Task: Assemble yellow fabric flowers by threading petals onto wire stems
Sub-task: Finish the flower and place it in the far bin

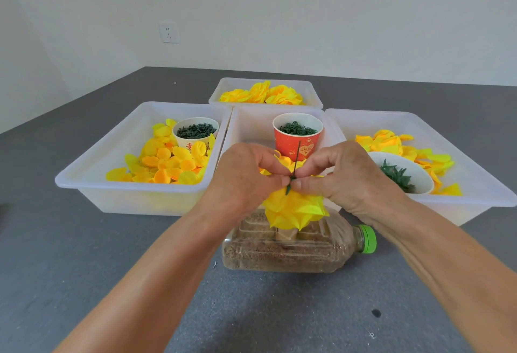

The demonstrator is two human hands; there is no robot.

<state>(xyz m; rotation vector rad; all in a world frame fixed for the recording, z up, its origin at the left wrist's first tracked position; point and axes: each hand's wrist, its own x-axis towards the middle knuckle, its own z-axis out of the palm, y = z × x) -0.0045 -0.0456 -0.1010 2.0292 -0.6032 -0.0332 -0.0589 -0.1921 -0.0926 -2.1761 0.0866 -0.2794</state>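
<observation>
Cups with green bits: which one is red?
The red cup in the middle tray, just beyond the hands. The left tray's cup is white, and the right tray holds a white bowl.

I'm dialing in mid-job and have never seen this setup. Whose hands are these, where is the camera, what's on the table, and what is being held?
There is no machine here: a person works bare-handed, and the single picture comes from a camera worn on their head, looking forward and down.

The left hand and right hand meet in the middle, their fingers pinching a thin green wire stem that stands above a bunch of yellow fabric petals.

Below lies a plastic bottle on its side, filled with something grainy.

On the grey table sit four white trays. The left tray and right tray hold loose petals, the far tray holds yellow flowers, and the red cup in the middle tray holds small green pieces.
</observation>
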